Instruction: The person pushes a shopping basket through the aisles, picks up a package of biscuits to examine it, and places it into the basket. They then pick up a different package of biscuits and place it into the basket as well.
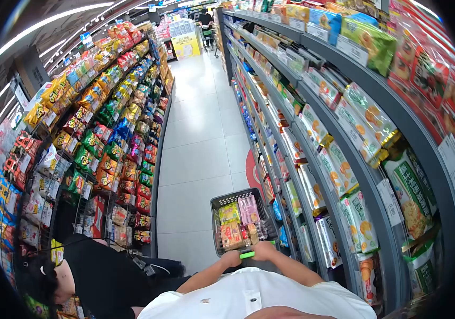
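Note:
Both my hands are closed around the green handle (247,255) of a dark shopping cart (214,223). My left hand (231,259) grips the handle's left part, and my right hand (263,250) holds it further right. Inside the cart's perforated basket lie several packaged goods. Among them are a yellow-green packet (229,213), a pink pack (249,209) and orange packs (232,235). The cart's lower part and wheels are hidden from above.
Snack shelves (156,159) line the aisle's left side. Tall shelves (286,125) of packaged biscuits stand close on my right, near the cart. A person in black (105,276) is beside me at left. Far ahead are a yellow display (186,46) and another person (205,20).

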`<state>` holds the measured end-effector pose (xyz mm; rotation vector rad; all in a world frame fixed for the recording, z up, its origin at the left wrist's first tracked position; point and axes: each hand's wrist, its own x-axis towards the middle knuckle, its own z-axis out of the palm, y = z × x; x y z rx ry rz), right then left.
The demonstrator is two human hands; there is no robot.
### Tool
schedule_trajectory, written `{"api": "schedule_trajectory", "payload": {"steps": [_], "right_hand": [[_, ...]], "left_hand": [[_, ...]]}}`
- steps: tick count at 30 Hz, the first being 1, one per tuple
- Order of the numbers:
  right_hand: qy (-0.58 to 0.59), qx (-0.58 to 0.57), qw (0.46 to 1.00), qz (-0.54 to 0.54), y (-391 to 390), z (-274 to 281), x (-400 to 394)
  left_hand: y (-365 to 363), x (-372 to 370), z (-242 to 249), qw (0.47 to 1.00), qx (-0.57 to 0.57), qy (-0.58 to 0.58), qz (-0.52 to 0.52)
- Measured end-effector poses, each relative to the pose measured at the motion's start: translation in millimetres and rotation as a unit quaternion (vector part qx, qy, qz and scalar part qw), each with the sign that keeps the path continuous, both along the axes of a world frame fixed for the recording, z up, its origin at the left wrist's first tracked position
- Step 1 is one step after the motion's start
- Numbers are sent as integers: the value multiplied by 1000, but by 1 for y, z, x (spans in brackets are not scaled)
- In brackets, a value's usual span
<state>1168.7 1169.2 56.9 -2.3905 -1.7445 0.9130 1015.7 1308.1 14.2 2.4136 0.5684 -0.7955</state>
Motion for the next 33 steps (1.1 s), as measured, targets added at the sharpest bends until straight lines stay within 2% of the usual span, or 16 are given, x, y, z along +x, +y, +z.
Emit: {"api": "schedule_trajectory", "payload": {"steps": [7, 11, 20, 26, 32, 33], "right_hand": [[-2, -17, 1000, 5, 51, 23, 30], [-32, -36, 999, 5, 77, 11, 44], [-50, -51, 997, -5, 118, -10, 64], [-49, -78, 996, -6, 134, -1, 70], [-43, -59, 997, -8, 151, -7, 84], [-39, -48, 998, -13, 152, -12, 87]], "left_hand": [[51, 28, -8, 997, -44, -60, -20], [76, 45, -18, 996, -48, -62, -35], [120, 69, 0, 996, -82, -26, -34], [138, 76, -3, 992, -103, -63, -42], [154, 88, -17, 991, -106, -72, -35], [159, 92, -8, 992, -103, -70, -35]]}}
